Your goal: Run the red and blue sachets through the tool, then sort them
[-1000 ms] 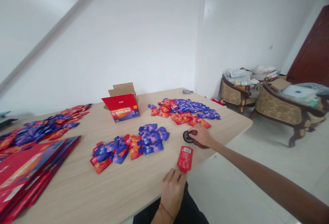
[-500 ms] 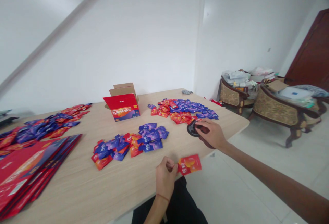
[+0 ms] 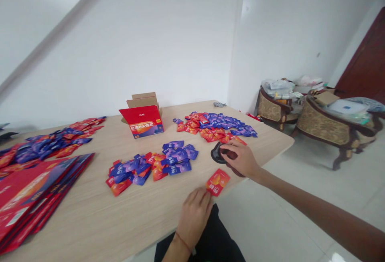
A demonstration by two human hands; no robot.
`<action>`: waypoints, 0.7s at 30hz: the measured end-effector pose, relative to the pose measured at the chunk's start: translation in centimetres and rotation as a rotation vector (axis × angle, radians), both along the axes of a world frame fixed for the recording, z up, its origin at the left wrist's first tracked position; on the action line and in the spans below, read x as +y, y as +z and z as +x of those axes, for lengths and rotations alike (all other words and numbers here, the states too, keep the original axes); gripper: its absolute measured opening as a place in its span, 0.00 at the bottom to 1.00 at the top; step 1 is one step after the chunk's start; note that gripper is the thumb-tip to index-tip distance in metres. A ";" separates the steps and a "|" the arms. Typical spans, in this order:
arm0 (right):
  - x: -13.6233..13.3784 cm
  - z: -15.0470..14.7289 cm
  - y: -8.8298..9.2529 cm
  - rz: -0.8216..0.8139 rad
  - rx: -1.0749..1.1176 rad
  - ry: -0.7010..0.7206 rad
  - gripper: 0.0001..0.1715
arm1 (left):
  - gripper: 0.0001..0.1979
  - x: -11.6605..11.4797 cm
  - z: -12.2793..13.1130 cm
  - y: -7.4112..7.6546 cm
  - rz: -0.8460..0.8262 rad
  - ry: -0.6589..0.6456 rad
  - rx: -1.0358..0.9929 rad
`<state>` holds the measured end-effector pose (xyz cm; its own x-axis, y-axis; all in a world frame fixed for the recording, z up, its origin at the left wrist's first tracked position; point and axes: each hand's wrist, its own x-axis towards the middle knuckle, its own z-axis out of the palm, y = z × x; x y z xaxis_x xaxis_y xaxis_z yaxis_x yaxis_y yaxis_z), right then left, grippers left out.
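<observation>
Holding red sachet (image 3: 218, 181) by one end in closed left hand (image 3: 196, 210), near edge of table (image 3: 135, 216); gripping dark round tool (image 3: 216, 154) in curled right hand (image 3: 244, 159).

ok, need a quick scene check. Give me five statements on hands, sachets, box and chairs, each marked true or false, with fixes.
1. The left hand is touching a red sachet. True.
2. The right hand is holding a blue sachet. False: it holds a dark tool with a round end.
3. The box has flaps standing open. True.
4. The stack of flat red packaging lies to the right of both hands. False: it lies to the left of them.
5. Things are piled on both armchairs. True.
</observation>
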<state>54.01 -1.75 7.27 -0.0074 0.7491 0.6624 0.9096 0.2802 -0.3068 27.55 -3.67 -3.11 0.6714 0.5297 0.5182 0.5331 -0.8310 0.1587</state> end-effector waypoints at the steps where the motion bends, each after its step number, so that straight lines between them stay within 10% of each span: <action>1: -0.2 -0.5 0.0 -0.012 -0.010 0.001 0.12 | 0.13 -0.3 -0.3 -0.8 0.047 -0.029 0.014; 6: -2.1 -5.1 -1.8 -0.233 -0.087 0.079 0.15 | 0.17 -0.9 -0.8 -3.8 0.201 -0.034 0.016; 13: -1.4 -5.8 -7.2 -0.440 -0.380 0.192 0.11 | 0.18 -0.8 -1.0 -3.8 0.204 -0.062 0.008; 21: 2.0 0.2 -3.3 -0.409 -0.339 -0.017 0.11 | 0.18 -0.8 -0.9 -4.2 0.186 -0.038 -0.034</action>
<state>54.25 0.25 3.97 -0.1560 0.9478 0.2782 0.9801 0.1836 -0.0759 26.61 -4.47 -7.32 0.6696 0.3973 0.6275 0.4976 -0.8672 0.0181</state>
